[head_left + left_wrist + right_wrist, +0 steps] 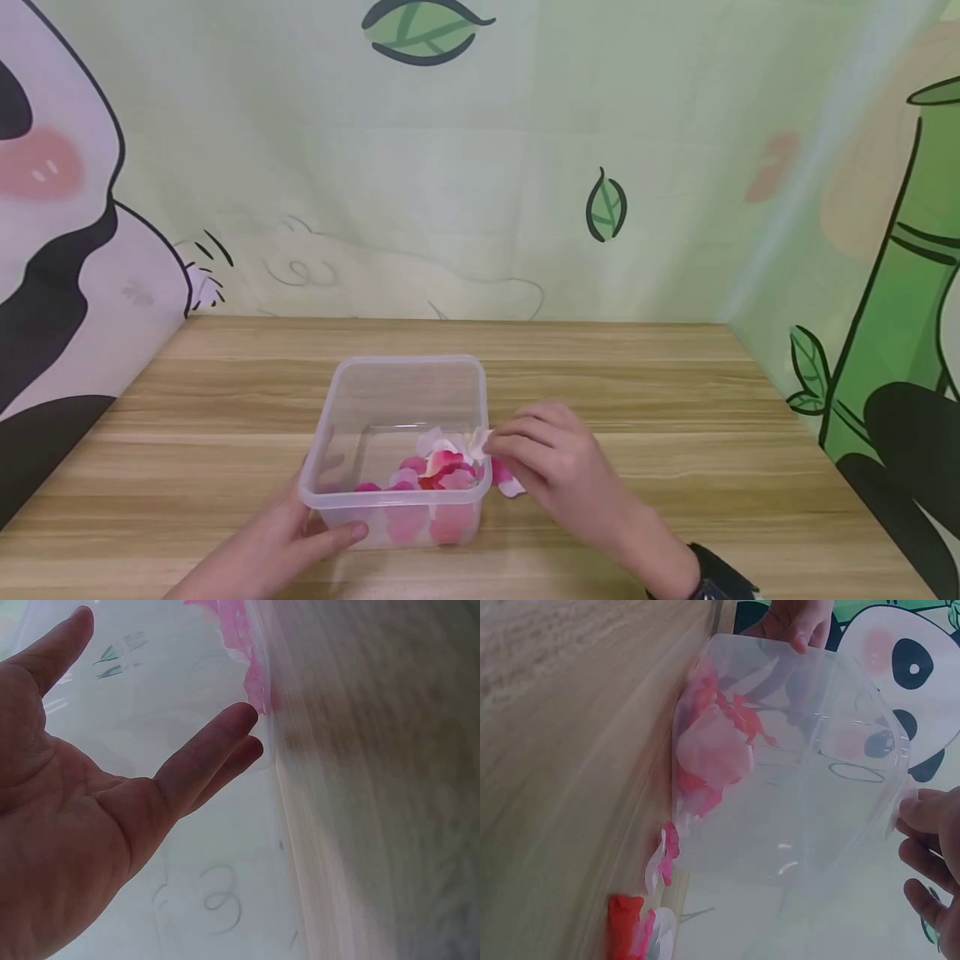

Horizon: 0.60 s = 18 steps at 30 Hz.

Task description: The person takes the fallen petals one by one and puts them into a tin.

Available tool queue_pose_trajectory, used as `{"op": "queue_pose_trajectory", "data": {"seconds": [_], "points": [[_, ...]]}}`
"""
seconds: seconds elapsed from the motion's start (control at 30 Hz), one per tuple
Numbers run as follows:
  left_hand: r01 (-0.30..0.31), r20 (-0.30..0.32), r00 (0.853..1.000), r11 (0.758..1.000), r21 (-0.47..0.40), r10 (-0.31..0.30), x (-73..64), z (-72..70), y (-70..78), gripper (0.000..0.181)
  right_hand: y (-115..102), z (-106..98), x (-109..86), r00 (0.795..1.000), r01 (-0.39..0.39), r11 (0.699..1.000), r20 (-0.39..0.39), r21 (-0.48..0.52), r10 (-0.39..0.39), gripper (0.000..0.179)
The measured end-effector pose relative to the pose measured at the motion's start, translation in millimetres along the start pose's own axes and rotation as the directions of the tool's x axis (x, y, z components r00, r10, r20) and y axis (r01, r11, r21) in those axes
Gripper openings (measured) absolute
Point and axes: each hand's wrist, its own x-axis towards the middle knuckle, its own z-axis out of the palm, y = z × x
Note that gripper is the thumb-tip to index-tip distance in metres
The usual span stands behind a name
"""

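The thin white petal (477,444) is at the fingertips of the right hand (558,462), whose grip looks narrow, pinching it. It lies at the left end of that grip, its free end pointing left and down, its long axis seemingly slanting downward. What the move turns on, I judge, is the clear rectangular plastic box (397,500): directly left of the grip, opening upward, right rim just beside the petal. The right hand is nearer the petal. Below and left of the grip, inside the box, pink, red and white petals (442,471) gather toward the near right corner. Beneath the grip, loose pink and white petals (507,483) lie on the wood-grain counter (637,392). Farther left, the left hand (288,529) touches the box's near left corner, fingers straight, spread wide.
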Motion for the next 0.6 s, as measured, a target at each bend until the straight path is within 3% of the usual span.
{"op": "queue_pose_trajectory", "data": {"seconds": [0.37,0.5,0.6], "points": [[-0.006,-0.001,1.000,1.000,0.001,0.006,0.3,0.0,-0.1,0.101,4,-5,1.4,1.000,-0.011,1.000,-0.004,0.013,0.011,0.030],[-0.007,0.000,1.000,1.000,0.008,0.007,-0.3,0.1,0.2,0.100,10,-9,-0.8,0.999,-0.037,0.999,0.003,0.018,0.037,0.014],[0.000,0.003,1.000,1.000,0.011,0.000,0.1,-0.1,0.3,0.100,16,-10,-4.2,0.997,-0.069,0.998,0.044,0.009,0.069,0.022]]}}
